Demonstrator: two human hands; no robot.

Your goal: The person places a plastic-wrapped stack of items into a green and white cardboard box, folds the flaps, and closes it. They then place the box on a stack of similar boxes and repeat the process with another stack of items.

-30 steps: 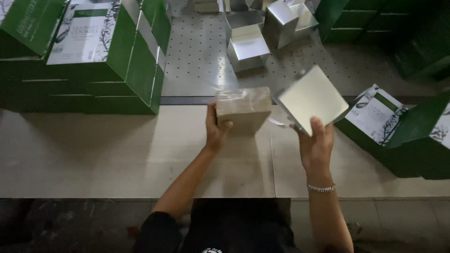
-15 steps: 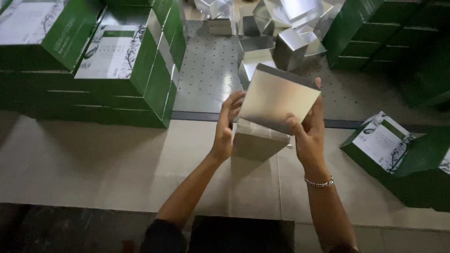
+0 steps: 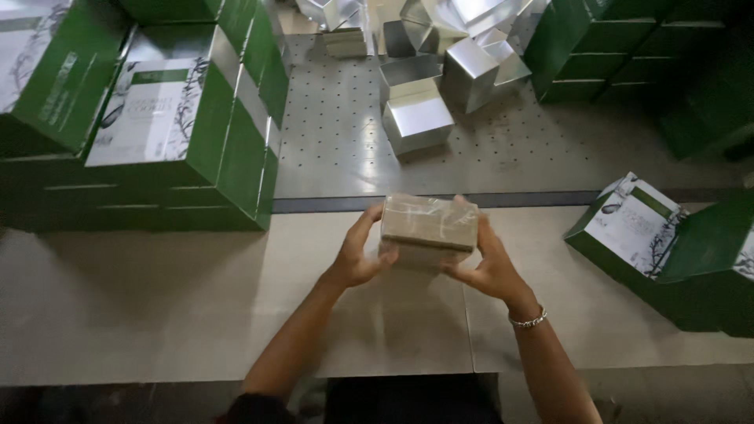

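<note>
A small silver-beige box (image 3: 429, 224) with a shiny top sits just above the pale tabletop (image 3: 157, 314), held from both sides. My left hand (image 3: 357, 255) grips its left end, fingers curled around the front corner. My right hand (image 3: 487, 263) grips its right end; a thin bracelet (image 3: 528, 319) circles that wrist. The flat lid seen earlier now lies closed on top of the box.
Stacks of green and white cartons (image 3: 157, 118) stand at the left. More green and white cartons (image 3: 667, 243) lie at the right. Several open silver boxes (image 3: 440, 71) sit on a perforated metal surface (image 3: 338, 149) beyond the table edge.
A second ago my right hand held the flat lid apart from the box. It came over the box, and now both hands press the closed box together, lower and nearer the table.
</note>
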